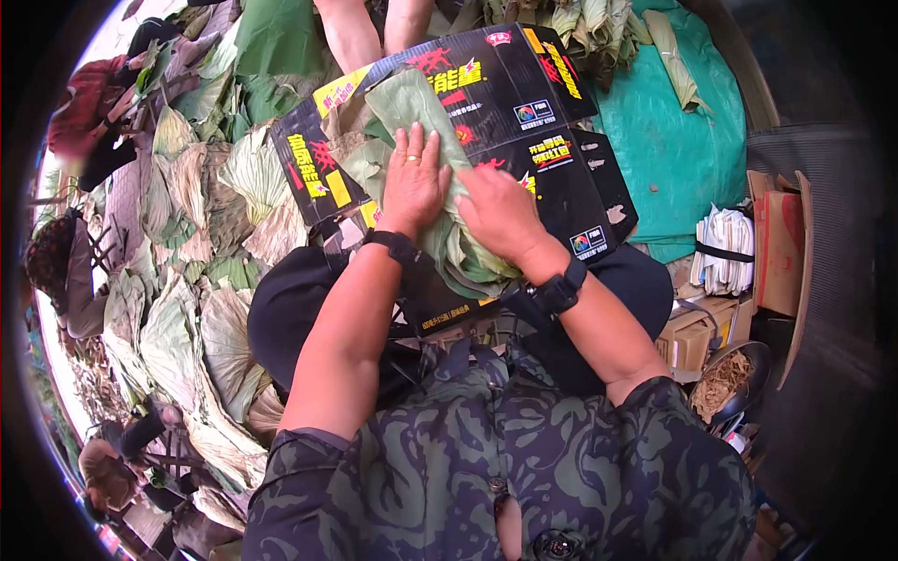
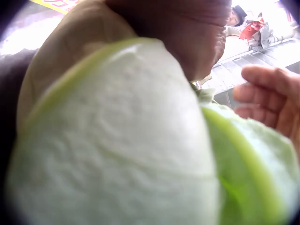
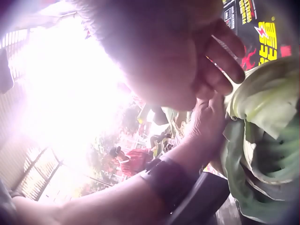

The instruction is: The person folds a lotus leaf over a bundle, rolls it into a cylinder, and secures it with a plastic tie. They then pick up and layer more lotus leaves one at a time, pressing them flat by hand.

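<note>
I've 1 folded leaf bundle (image 1: 451,238) on 1 flattened black carton (image 1: 496,84) over the knees (image 1: 645,280); L hand (image 1: 418,182) lies on it, fingers straight, slightly spread; R hand (image 1: 500,210) is at its side edge, can't tell if it grips; prob. light, soft, tearable at dry rims, so I'd hold the thick folds nr the body; 2 hands, 1 ring (image 1: 412,158); no. of leaves unclear.

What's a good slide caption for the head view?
Both hands at a folded leaf bundle on black printed cardboard.
</note>
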`<action>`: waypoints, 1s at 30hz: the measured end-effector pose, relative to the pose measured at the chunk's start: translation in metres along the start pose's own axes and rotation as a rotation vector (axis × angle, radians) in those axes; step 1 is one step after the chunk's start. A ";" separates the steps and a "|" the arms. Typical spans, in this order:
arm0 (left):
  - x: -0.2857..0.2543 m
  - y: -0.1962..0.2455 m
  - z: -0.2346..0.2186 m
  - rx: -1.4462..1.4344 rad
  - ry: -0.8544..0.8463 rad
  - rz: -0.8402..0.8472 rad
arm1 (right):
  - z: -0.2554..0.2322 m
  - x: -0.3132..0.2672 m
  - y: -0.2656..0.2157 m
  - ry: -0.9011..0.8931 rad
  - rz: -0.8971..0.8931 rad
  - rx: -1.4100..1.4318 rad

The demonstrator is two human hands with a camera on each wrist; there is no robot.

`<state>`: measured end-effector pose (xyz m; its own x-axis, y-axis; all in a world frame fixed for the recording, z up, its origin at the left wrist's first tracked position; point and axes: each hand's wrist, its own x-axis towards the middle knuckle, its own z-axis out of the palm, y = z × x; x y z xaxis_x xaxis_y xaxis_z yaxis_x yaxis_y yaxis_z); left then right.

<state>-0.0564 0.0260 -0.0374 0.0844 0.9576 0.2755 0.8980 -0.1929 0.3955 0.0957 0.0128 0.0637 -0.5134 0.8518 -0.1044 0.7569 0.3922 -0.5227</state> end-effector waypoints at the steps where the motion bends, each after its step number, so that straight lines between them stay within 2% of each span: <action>1: 0.001 -0.001 0.001 0.000 -0.002 -0.007 | 0.005 0.015 0.008 0.002 -0.003 0.005; 3: 0.001 -0.002 0.002 -0.017 -0.006 -0.006 | 0.032 0.037 0.027 0.367 -0.264 0.025; 4: 0.002 -0.003 0.000 -0.042 -0.006 -0.006 | 0.045 0.037 0.034 0.373 -0.270 0.030; 6: -0.001 -0.004 -0.010 -0.112 -0.037 -0.014 | 0.063 0.038 0.046 0.134 -0.135 0.030; 8: -0.017 0.006 -0.033 -0.088 0.176 -0.018 | 0.061 0.034 0.047 0.073 -0.108 0.027; 10: -0.032 0.027 -0.053 -0.033 0.400 -0.267 | 0.058 0.035 0.045 0.011 -0.092 -0.042; 12: -0.050 0.025 -0.046 -0.451 0.300 -0.741 | 0.063 0.035 0.047 0.039 -0.103 -0.045; 13: -0.053 0.027 -0.049 -0.444 0.304 -0.737 | 0.064 0.036 0.047 0.038 -0.099 -0.043; 15: -0.055 0.034 -0.056 -1.181 0.134 -1.338 | 0.066 0.036 0.046 0.045 -0.095 -0.036; 16: -0.060 0.027 -0.052 -1.177 0.131 -1.331 | 0.065 0.035 0.046 0.048 -0.088 -0.032; 18: -0.064 0.012 -0.048 -1.536 0.018 -1.252 | 0.063 0.035 0.046 0.062 -0.082 -0.028; 19: -0.062 0.019 -0.048 -1.491 0.123 -1.370 | 0.063 0.036 0.046 0.048 -0.077 -0.019; 20: -0.060 0.024 -0.048 -1.486 0.119 -1.363 | 0.064 0.035 0.046 0.032 -0.071 -0.007; 22: -0.057 0.028 -0.049 -1.451 -0.082 -0.980 | 0.063 0.033 0.044 0.034 -0.061 -0.001; 24: -0.056 0.016 -0.034 -1.369 -0.124 -0.955 | 0.065 0.033 0.044 0.092 -0.063 0.005; 26: -0.052 0.016 -0.026 -0.976 -0.117 -0.816 | 0.071 0.036 0.046 0.141 -0.071 0.039; 28: -0.048 0.022 -0.029 -0.941 -0.119 -0.804 | 0.074 0.037 0.045 0.190 -0.069 0.078; 30: -0.048 0.029 -0.036 -1.389 -0.158 -0.858 | 0.074 0.036 0.043 0.309 -0.147 0.299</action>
<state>-0.0505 -0.0331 -0.0074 -0.0856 0.8734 -0.4793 -0.3434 0.4257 0.8371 0.0796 0.0348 -0.0256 -0.4273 0.8763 0.2226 0.5121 0.4375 -0.7392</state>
